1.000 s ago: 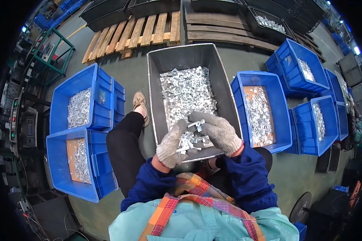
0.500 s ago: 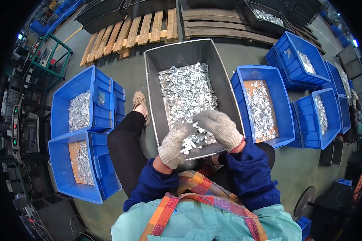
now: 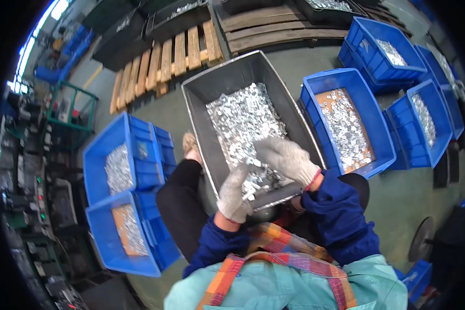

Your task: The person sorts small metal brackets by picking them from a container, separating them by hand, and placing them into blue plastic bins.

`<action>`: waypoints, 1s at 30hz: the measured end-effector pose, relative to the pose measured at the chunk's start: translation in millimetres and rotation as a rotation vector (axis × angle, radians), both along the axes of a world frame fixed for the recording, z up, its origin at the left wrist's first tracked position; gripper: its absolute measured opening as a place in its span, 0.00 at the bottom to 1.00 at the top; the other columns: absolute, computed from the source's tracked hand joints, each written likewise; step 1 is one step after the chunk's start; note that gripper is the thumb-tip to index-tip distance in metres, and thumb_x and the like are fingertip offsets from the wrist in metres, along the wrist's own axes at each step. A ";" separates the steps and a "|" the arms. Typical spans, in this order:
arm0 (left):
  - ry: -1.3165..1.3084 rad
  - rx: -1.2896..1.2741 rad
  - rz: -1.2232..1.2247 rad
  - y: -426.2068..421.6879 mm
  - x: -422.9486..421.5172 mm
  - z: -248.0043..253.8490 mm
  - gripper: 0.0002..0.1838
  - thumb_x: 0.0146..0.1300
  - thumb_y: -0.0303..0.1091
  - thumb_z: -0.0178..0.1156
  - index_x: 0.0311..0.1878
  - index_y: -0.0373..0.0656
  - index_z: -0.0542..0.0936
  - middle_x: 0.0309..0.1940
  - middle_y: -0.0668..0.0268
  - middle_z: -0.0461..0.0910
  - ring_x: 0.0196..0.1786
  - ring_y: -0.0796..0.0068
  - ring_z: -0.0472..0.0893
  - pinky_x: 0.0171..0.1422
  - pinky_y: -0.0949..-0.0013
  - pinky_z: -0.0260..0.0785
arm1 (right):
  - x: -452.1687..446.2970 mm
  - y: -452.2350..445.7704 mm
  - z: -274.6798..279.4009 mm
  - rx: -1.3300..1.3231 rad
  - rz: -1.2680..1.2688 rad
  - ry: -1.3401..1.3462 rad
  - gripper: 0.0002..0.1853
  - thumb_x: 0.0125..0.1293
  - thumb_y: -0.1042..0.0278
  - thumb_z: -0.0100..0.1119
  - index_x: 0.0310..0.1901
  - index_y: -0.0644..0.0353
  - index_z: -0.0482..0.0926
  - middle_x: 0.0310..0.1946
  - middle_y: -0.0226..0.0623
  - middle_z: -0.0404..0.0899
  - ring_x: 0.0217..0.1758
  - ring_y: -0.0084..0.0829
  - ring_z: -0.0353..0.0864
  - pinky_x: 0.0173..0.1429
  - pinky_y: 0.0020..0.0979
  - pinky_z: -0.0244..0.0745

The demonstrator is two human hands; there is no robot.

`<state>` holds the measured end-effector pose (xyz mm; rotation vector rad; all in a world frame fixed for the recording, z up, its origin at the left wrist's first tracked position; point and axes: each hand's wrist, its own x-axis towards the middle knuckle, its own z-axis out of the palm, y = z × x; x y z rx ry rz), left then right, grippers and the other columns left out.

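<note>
A deep black bin [image 3: 200,139] with a worn pale rim stands in front of me, tilted in view. Many small shiny metal parts [image 3: 245,116] cover its bottom. Over the near end of this heap, my left hand [image 3: 234,194] is closed in a grey knitted glove, with a small bright metal part [image 3: 254,162] at its fingertips. Opposite it, my right hand [image 3: 289,161], gloved alike, is curled with its fingers together and pointing left. The palm side is hidden, so what it holds cannot be made out. The two hands' fingertips nearly meet.
On the right, a blue crate [image 3: 315,85] holds flat metal pieces on a brown sheet; more blue crates [image 3: 369,39] stand beyond. Two blue crates [image 3: 95,155] sit on my left. Wooden pallets [image 3: 165,62] with black bins lie ahead. My legs [image 3: 181,201] flank the near end.
The whole view has turned and shifted, so the bin now looks more tilted. My hands stay over the near end of the heap, with slightly more space between the wrists.
</note>
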<state>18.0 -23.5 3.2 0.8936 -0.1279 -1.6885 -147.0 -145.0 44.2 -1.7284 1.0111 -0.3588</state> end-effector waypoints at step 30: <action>0.026 0.050 0.132 -38.0 -8.5 8.6 0.15 0.76 0.43 0.58 0.53 0.40 0.78 0.44 0.56 0.85 0.40 0.62 0.87 0.29 0.68 0.81 | -8.3 2.9 -14.3 -0.316 -0.257 -0.017 0.23 0.65 0.61 0.64 0.60 0.62 0.81 0.53 0.50 0.83 0.57 0.48 0.83 0.65 0.40 0.75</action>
